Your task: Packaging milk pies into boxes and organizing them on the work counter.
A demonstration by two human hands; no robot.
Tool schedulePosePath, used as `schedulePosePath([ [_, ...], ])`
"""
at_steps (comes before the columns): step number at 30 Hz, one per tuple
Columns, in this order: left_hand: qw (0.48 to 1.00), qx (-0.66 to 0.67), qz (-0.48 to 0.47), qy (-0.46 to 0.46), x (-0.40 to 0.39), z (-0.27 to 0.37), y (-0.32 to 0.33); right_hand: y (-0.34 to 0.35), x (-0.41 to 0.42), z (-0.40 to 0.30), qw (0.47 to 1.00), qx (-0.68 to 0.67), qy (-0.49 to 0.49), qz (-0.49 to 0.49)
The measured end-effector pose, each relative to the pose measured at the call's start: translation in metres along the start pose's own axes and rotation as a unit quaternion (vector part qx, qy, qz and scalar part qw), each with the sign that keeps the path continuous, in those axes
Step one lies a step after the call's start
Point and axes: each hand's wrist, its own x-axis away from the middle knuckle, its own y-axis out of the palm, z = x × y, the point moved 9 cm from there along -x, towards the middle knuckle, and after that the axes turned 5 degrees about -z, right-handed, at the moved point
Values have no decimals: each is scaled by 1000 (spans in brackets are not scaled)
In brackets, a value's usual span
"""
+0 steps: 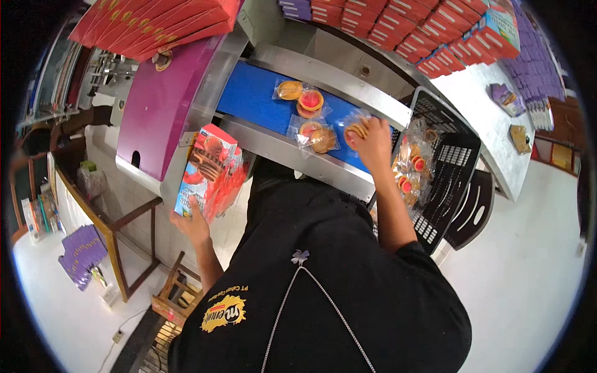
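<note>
My left hand (193, 224) grips the lower end of a red and light-blue printed carton (205, 168), which stands tilted beside the machine. My right hand (375, 142) is over the right end of a blue conveyor belt (254, 93), its fingers on a clear-wrapped packet of round pastries (355, 133). Whether the fingers have closed on that packet is hard to tell. Left of it on the belt lie more wrapped pastries, some with pink centres: a pair (317, 136) near the front rail, another with pink tops (310, 102), and a plain one (289, 90).
A black plastic crate (454, 135) holding wrapped pastries (410, 172) stands at the belt's right end. Metal rails (298, 149) edge the belt. Red cartons (401, 28) are stacked beyond it; more red cartons (154, 25) lie on the purple machine cover (158, 98).
</note>
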Motion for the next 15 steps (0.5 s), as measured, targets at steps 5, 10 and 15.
schedulePosePath([
  [5, 971, 225, -20, -75, 6, -14, -10, -22, 20, -12, 982, 143, -118, 45],
  [10, 991, 36, 57, -114, 16, -44, -28, 26, 18, 12, 972, 138, -104, -159],
  [15, 879, -92, -144, 445, 38, 123, 3, 57, 23, -46, 917, 1, -273, -292],
])
